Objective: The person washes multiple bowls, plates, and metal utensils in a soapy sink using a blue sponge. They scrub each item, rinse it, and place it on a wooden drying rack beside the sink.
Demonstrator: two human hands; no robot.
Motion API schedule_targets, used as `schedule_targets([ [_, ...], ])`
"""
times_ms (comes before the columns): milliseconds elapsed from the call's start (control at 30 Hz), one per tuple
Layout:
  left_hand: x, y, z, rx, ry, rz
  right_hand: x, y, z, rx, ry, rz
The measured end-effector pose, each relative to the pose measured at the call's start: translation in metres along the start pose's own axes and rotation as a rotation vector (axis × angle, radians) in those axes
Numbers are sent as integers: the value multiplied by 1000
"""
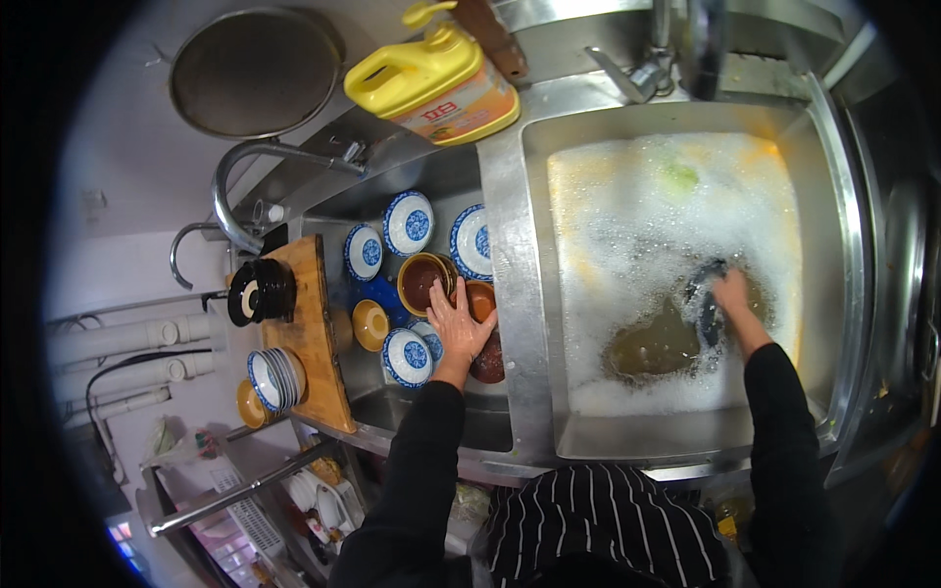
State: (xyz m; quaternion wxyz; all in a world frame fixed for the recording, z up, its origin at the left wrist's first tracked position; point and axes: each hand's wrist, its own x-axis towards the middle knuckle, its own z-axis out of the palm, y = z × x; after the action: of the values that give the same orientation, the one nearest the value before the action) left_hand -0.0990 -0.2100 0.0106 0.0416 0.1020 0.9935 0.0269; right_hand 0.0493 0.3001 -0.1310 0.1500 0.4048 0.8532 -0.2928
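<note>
My left hand (459,327) is spread over brown bowls in the left basin, its fingertips at the rim of a stacked brown bowl (420,283). An orange-brown bowl (481,300) lies beside the thumb. Around them are blue-and-white bowls (408,223) and a small tan bowl (370,325). In the right basin, my right hand (730,290) is at the surface of foamy, murky water (654,349), with its fingers on a dark, wet thing (709,294) partly under the suds. Whether that thing is a cloth or something else I cannot tell.
A wooden board (323,345) spans the left basin's end, beside stacked black bowls (253,292) and blue-and-white bowls (273,379). A steel divider (526,309) parts the basins. Behind stand a yellow detergent jug (441,88), a curved faucet (228,176) and a lever tap (643,79).
</note>
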Motion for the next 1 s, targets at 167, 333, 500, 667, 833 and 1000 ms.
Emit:
schedule_targets([
  [167, 40, -44, 9, 120, -308, -118, -33, 13, -17, -25, 32, -97],
  [333, 104, -102, 23, 13, -434, -186, -66, 19, -29, 93, -35, -71],
  [500, 106, -136, 25, -137, -541, -381, -82, 25, -32, 80, -78, -66],
  [667, 45, -88, -15, -448, 3, -295, -86, 33, -51, 91, -442, -36],
  [833, -35, 47, -80, -603, 610, 37, -114, 29, -56, 503, -710, 305],
  [1000, -70, 213, -64, -628, 65, 223, -129, 0, -34, 948, -1027, 217],
])
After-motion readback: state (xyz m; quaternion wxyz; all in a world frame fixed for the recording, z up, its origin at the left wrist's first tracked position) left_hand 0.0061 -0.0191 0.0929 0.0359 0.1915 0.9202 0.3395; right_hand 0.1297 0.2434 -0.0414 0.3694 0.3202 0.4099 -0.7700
